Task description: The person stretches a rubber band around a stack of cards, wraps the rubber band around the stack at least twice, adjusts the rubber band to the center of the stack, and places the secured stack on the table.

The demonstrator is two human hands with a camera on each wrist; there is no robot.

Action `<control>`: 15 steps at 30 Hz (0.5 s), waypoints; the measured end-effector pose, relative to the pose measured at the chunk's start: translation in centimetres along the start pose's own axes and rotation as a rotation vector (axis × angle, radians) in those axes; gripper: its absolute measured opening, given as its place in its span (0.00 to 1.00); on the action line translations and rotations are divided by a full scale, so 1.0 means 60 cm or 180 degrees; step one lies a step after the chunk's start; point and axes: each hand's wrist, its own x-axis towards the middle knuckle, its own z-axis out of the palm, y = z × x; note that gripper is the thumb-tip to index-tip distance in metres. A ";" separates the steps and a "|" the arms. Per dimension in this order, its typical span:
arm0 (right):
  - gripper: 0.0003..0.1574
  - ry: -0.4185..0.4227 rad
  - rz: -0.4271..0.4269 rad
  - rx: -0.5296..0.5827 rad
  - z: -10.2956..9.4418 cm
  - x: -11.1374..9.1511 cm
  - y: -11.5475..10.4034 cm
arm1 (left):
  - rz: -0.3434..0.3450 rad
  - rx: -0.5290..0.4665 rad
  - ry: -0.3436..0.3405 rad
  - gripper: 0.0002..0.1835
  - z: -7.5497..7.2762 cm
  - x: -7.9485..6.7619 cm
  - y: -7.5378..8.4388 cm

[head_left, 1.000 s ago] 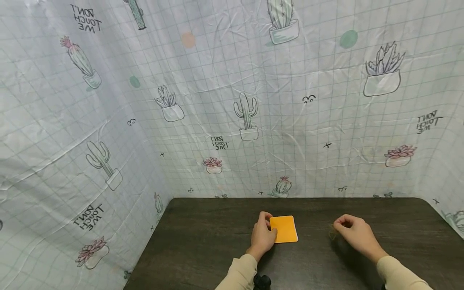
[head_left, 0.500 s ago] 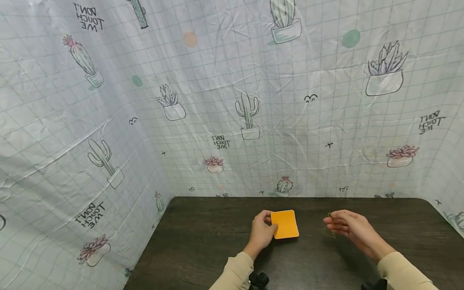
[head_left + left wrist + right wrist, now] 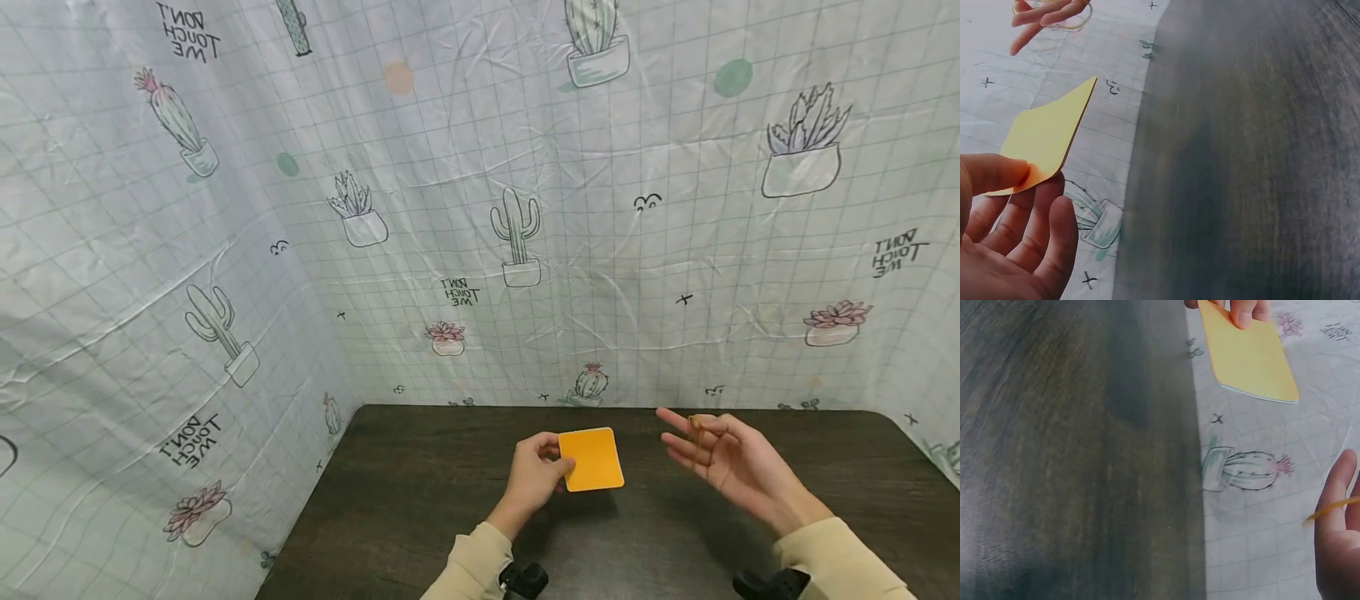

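Note:
A flat orange square (image 3: 592, 460) with rounded corners and a white edge stands tilted above the dark table. My left hand (image 3: 534, 479) pinches its left side, thumb on the face and fingers behind, as the left wrist view also shows. To the right, my right hand (image 3: 738, 471) is raised with its fingers spread, the thumb holding a thin yellowish rubber band (image 3: 695, 429) against them. In the right wrist view, part of the rubber band (image 3: 1334, 510) crosses a finger. A gap separates the right fingertips from the orange square.
The dark wood-grain table (image 3: 420, 500) reaches back to a white gridded curtain (image 3: 420, 208) printed with cacti, which also hangs along the left and right sides. A black wrist strap (image 3: 525, 579) sits at the left cuff, and another black strap (image 3: 772, 583) at the right.
The right hand has gone from a close pinch to spread fingers, turning and rising with the rubber band. The left hand has lifted the orange square slightly.

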 end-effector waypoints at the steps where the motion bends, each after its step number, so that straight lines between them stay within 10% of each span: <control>1: 0.36 -0.0057 -0.0030 0.0001 0.003 0.001 -0.001 | 0.0000 -0.0005 -0.0005 0.11 -0.002 -0.001 0.003; 15: 0.35 -0.0448 -0.0337 0.0159 0.021 0.011 -0.005 | 0.0113 -0.0125 -0.0035 0.11 -0.014 -0.007 0.015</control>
